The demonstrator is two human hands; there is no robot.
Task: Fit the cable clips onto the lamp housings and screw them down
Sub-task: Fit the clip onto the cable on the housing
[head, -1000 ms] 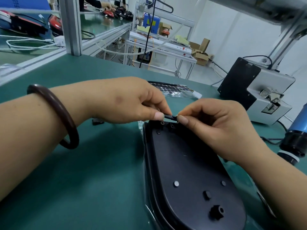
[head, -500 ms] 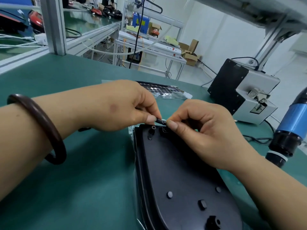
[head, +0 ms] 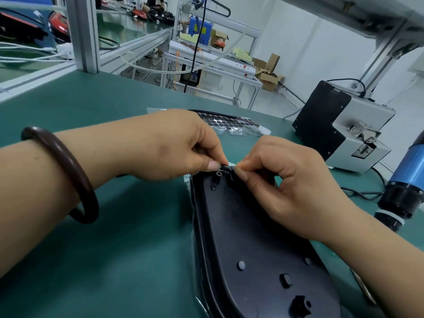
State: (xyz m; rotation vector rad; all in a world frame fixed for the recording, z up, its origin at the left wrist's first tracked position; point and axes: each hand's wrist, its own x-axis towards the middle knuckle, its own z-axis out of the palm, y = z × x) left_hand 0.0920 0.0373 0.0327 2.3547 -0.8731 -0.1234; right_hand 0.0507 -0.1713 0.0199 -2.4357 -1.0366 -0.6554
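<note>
A black oval lamp housing (head: 247,237) lies back side up on the green bench, in a clear plastic wrap. At its far end sits a small black cable clip (head: 227,168), close to a screw boss. My left hand (head: 174,145) pinches the clip's left end between thumb and forefinger. My right hand (head: 286,180) pinches its right end, fingers curled over the housing's far edge. Most of the clip is hidden by my fingertips.
A blue electric screwdriver (head: 406,182) hangs at the right edge. A grey and black screw feeder (head: 339,131) stands at back right with its cable on the mat. A bagged part with a honeycomb pattern (head: 231,125) lies behind my hands. An aluminium post (head: 83,33) rises at back left.
Both hands have kept their pinch on the clip and lowered it closer to the housing's far end. The view has shifted slightly.
</note>
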